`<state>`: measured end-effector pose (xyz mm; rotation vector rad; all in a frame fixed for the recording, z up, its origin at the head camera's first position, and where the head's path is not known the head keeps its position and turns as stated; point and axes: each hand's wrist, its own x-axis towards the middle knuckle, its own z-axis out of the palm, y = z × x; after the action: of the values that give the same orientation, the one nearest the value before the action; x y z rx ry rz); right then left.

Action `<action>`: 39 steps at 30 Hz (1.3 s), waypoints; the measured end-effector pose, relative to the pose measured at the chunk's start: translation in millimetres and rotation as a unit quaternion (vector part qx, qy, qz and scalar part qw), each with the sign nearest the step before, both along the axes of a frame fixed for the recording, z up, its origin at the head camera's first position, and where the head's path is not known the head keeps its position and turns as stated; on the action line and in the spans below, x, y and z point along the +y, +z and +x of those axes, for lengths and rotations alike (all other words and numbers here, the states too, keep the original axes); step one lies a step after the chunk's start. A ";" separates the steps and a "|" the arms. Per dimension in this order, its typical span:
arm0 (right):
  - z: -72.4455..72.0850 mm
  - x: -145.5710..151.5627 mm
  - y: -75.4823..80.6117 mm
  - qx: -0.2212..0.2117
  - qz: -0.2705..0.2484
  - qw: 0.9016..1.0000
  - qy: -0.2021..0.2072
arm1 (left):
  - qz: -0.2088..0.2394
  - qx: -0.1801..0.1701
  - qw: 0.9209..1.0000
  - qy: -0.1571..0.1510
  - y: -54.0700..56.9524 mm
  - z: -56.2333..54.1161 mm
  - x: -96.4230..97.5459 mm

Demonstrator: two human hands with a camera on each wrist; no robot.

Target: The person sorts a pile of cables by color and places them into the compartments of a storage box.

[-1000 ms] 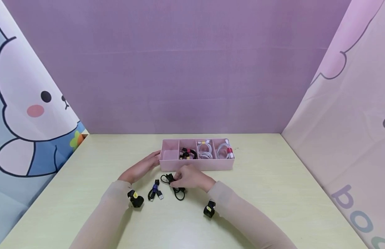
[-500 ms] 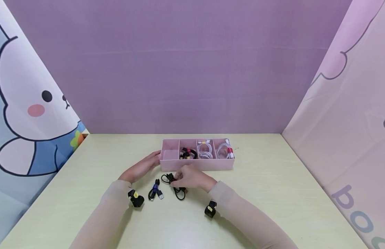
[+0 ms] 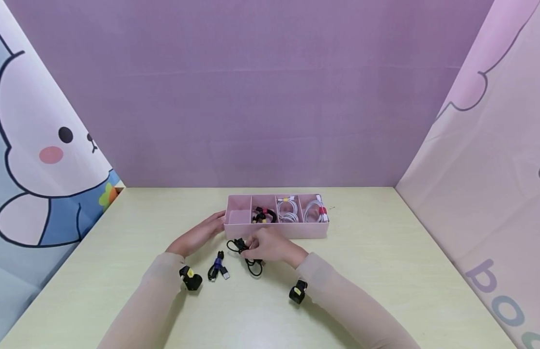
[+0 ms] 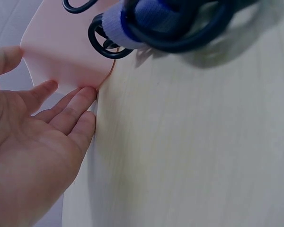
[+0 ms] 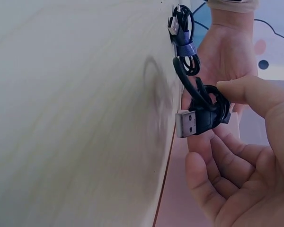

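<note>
My right hand (image 3: 274, 246) pinches a coiled black USB cable (image 5: 209, 106) between thumb and fingers, just in front of a pink box (image 3: 305, 231). Its metal USB plug (image 5: 186, 124) sticks out in the right wrist view. At the box's left end my left hand (image 3: 198, 237) rests, fairly straight fingertips (image 4: 87, 94) touching the end wall. Between my forearms a second black USB cable (image 3: 218, 264), wrapped with a purple strap (image 4: 137, 21), lies on the table.
The box has several compartments in a row. The leftmost compartment (image 3: 240, 216) shows only its floor. Black cables (image 3: 264, 214) sit beside it, then white coiled cables (image 3: 288, 212) and another white cable with a red strap (image 3: 315, 212). A purple backdrop (image 3: 261, 97) rises behind the table (image 3: 361, 228).
My right hand and the black cable it pinches have shifted slightly up and to the right, closer to the box. The left hand and the purple-strapped cable stay put.
</note>
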<state>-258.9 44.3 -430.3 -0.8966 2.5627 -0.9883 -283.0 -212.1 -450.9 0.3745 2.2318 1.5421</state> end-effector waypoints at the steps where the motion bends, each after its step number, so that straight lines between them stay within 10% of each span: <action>1: 0.0 0.2 0.6 0.001 -0.001 1.000 0.002 | 0.000 -0.001 1.000 0.000 0.2 0.1 0.0; 39: -11.9 5.1 33.3 0.017 -0.032 0.999 -0.030 | -0.011 -0.006 1.000 0.005 -0.7 -1.4 -1.7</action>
<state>-270.8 49.4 -397.0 -0.8645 2.6150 -1.0859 -284.3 -213.9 -451.6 0.3473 2.2416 1.5198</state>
